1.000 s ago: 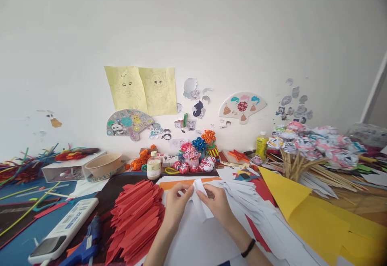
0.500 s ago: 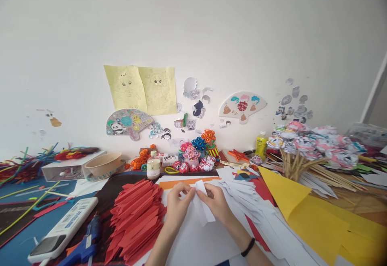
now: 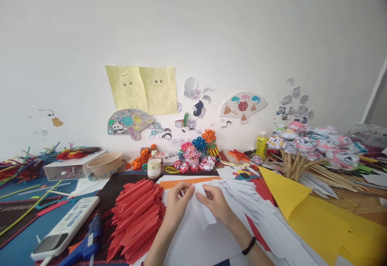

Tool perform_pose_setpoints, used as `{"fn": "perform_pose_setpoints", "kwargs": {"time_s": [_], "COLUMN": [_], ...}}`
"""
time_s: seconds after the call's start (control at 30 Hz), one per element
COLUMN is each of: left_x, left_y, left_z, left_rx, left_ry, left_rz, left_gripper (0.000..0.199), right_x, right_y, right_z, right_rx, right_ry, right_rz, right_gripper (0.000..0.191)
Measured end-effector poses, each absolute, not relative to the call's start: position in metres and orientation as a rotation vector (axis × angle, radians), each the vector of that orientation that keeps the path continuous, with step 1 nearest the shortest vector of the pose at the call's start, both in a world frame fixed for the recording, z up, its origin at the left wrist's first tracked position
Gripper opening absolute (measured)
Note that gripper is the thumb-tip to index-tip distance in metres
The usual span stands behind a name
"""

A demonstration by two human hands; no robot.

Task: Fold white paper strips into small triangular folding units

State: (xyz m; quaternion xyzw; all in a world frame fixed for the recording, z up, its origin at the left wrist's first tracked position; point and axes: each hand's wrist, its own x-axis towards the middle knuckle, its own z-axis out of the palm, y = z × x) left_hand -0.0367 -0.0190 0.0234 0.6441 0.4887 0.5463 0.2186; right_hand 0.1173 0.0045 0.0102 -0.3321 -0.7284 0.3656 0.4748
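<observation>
A narrow strip of white paper (image 3: pixel 204 212), partly folded, is held up between both hands over white sheets (image 3: pixel 193 241). My left hand (image 3: pixel 179 201) pinches its upper left edge between thumb and fingers. On the other side, my right hand (image 3: pixel 215 201) grips the strip near the top, and the lower end hangs free towards me. A black band circles the right wrist. Left of my hands lies a pile of folded red paper strips (image 3: pixel 137 217); to the right, white paper strips (image 3: pixel 242 197) are heaped.
A blue glue gun (image 3: pixel 87 241) and a white power strip (image 3: pixel 66 227) lie at the left. Behind the hands stand a small bottle (image 3: pixel 154 166) and craft flowers (image 3: pixel 191 155). Yellow paper (image 3: pixel 320 221) and a bunch of paper flowers (image 3: pixel 314 143) are at the right.
The white strip has opened wider at the top between my fingers, and my right thumb has shifted slightly. Both hands stay in nearly the same place.
</observation>
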Motion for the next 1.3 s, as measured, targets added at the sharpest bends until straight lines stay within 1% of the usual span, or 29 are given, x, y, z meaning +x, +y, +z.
{"fn": "perform_pose_setpoints", "kwargs": {"time_s": [0.13, 0.33, 0.53, 0.73, 0.87, 0.97, 1.1, 1.23, 1.3], "left_x": [-0.037, -0.038, -0.039, -0.037, -0.039, -0.041, -0.042, -0.044, -0.044], "left_y": [-0.018, -0.015, -0.017, -0.020, -0.021, -0.020, -0.016, -0.012, -0.011], "left_z": [0.023, 0.021, 0.022, 0.027, 0.026, 0.026, 0.023, 0.020, 0.020], "left_rx": [1.782, 1.738, 1.793, 1.840, 1.873, 1.902, 1.916, 1.804, 1.646], "left_ry": [1.319, 1.322, 1.328, 1.354, 1.412, 1.408, 1.375, 1.356, 1.286], "left_rz": [1.511, 1.468, 1.393, 1.375, 1.378, 1.360, 1.347, 1.425, 1.494], "left_gripper": [0.026, 0.034, 0.027, 0.029, 0.031, 0.028, 0.022, 0.022, 0.025], "right_x": [0.118, 0.120, 0.121, 0.120, 0.119, 0.120, 0.122, 0.128, 0.131], "right_y": [0.005, 0.006, 0.005, 0.003, 0.004, 0.005, 0.007, 0.011, 0.013], "right_z": [0.010, 0.011, 0.013, 0.016, 0.014, 0.011, 0.010, 0.012, 0.014], "right_rx": [-0.802, -0.804, -0.797, -0.751, -0.813, -0.842, -0.858, -0.854, -0.864], "right_ry": [-1.776, -1.744, -1.696, -1.639, -1.658, -1.685, -1.754, -1.721, -1.602], "right_rz": [0.919, 0.946, 0.932, 1.008, 0.903, 0.882, 0.879, 0.928, 0.936], "right_gripper": [0.039, 0.035, 0.034, 0.021, 0.030, 0.034, 0.034, 0.020, 0.028]}}
